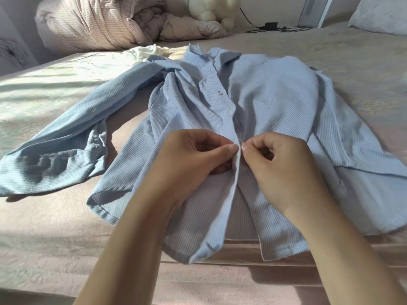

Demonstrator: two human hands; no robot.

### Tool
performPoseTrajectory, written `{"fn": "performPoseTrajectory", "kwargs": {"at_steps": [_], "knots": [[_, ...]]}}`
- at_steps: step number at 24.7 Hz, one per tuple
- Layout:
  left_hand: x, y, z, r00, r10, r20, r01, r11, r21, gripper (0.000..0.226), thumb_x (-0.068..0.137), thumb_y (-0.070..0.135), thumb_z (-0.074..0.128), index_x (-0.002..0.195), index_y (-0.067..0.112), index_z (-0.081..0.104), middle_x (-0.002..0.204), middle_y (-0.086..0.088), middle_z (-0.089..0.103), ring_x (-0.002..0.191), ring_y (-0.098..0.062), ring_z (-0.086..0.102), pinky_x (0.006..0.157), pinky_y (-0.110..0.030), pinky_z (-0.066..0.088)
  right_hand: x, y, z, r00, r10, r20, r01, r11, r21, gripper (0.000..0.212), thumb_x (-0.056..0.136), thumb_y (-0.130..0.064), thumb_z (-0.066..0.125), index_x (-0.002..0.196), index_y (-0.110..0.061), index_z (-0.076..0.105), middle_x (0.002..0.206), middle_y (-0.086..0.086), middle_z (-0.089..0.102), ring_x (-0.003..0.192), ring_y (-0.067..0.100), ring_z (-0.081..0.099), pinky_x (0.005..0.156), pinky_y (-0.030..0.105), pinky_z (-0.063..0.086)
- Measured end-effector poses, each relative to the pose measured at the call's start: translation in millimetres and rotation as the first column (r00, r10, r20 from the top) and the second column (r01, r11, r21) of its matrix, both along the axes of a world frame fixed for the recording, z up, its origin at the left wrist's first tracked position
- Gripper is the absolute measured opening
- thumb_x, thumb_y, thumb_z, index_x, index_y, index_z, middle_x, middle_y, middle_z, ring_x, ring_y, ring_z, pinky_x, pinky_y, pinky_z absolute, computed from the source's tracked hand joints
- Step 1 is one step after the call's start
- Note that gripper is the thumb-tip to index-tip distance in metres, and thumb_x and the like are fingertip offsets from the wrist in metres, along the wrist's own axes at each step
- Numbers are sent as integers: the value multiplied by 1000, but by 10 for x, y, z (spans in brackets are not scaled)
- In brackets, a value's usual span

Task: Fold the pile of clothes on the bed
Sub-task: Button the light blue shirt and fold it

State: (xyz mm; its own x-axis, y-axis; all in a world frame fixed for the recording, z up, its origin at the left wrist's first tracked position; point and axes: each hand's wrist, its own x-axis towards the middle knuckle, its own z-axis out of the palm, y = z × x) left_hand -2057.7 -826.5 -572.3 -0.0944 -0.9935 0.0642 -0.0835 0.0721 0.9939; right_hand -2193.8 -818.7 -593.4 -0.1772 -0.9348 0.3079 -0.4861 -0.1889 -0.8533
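Both grips engaged at the front placket of a blue striped shirt [271, 89].

Left hand [193, 159] pinches the left placket edge between thumb and forefinger; right hand [279, 166] pinches the facing edge, fingertips of the two hands nearly touching. Shirt lies front-up across the middle of the bed [55, 234], collar toward the far edge, hem toward the near edge, upper buttons fastened, lower front parted. One sleeve extends toward the left edge; the other is folded along the body on the right. White garment [145, 52] lies beyond the collar. Bunched duvet [92, 25] occupies the far left corner; soft toy [211, 9] beside it; pillow [381, 16] at the far right corner.
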Motion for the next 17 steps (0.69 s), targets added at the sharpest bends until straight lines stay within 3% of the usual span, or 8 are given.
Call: {"fn": "performPoseTrajectory", "kwargs": {"at_steps": [4,8,12,15,17], "knots": [[-37,13,-24,996,48,81,-44,998,-54,7,75,8,77,74,6,71,65,-7,71,58,-8,65,59,-17,55,11,13,17,999,-9,-34,9,1000,9,23,91,-27,56,74,-16,67,67,-8,65,75,23,62,75,44,50],[-111,53,-73,925,201,323,-121,960,-251,13,74,23,78,67,17,69,58,10,67,52,1,60,53,-16,47,51,39,50,999,-37,-36,38,999,14,50,92,-39,52,49,-14,47,40,-9,45,47,19,41,53,33,34],[-175,79,-105,851,329,409,-176,913,-367,13,76,26,75,66,21,67,50,21,57,48,5,51,49,-9,34,32,-28,74,996,-30,-83,34,999,36,37,88,-31,59,63,-4,63,40,0,43,50,25,47,55,35,41],[-193,101,-128,822,355,445,-172,900,-400,8,76,25,74,70,21,70,57,16,61,59,3,56,54,-9,40,7,-61,74,993,-11,-120,17,999,44,30,85,-20,58,64,1,63,41,6,41,47,28,42,51,34,42],[-198,114,-134,825,355,440,-180,902,-392,7,76,27,75,72,22,71,62,14,65,64,3,60,60,-11,44,7,-55,65,993,-12,-119,16,999,36,28,85,-17,56,65,1,64,45,12,48,50,32,47,55,36,45]]}}
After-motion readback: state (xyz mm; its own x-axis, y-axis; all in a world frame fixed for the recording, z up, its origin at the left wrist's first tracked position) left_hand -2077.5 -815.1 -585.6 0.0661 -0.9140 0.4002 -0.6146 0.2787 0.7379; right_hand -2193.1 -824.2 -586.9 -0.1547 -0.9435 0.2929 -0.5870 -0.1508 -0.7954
